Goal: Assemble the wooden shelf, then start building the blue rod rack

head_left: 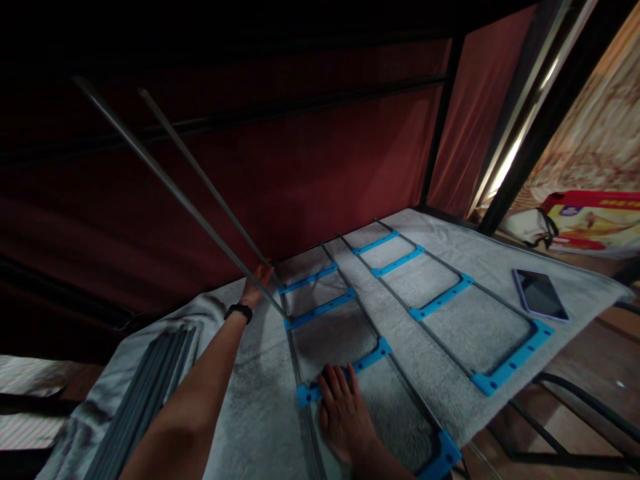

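Note:
Near the far edge of the bed, my left hand, with a black band on the wrist, closes around the lower end of a thin grey tube. A second grey tube stands tilted in front of it, its foot at a blue plastic crossbar of the nearer frame. My right hand grips another blue crossbar of that frame, fingers bent over it; the thumb is partly hidden. Thin grey tubes link the crossbars into a ladder-like frame lying flat.
A second frame with blue crossbars lies to the right on the grey blanket. Beyond it rests a phone. Several loose grey tubes are bundled at left. A red cloth hangs behind; a red-yellow box stands at right.

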Tool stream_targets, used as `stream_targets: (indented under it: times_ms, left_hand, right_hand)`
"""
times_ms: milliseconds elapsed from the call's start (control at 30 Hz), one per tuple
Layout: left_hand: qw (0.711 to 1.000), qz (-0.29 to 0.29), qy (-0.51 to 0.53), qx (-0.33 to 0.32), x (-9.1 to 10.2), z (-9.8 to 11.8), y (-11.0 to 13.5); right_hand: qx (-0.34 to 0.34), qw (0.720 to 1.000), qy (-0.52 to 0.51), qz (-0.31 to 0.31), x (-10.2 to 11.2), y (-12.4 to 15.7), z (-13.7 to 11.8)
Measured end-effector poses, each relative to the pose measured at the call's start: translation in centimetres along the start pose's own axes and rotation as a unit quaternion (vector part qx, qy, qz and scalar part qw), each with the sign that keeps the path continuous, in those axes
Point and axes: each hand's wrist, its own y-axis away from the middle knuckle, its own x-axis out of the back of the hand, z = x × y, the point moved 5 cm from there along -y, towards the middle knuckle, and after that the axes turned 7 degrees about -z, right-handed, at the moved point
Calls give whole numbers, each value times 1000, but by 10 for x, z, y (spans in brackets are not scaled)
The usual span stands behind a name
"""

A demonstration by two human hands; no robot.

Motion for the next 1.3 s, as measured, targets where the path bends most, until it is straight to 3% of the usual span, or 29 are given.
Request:
stream_targets:
  times_ms: [233, 633, 967, 1300]
  left_hand:
    - [999, 2, -4, 39, -6, -24, -20]
    - [1000, 10, -10, 21, -3, -43, -14]
    - [998, 40, 11, 40, -7, -39, -19]
    - [999, 32, 9, 32, -5, -14, -7]
  right_hand:
    - [-7, 1000, -4, -3, -2, -2, 0]
    - [-5, 1000, -9, -18, 0, -2, 0]
    - [-5, 1000, 4, -7, -7, -2, 0]
    - [-5, 1000, 1, 3, -3, -2, 0]
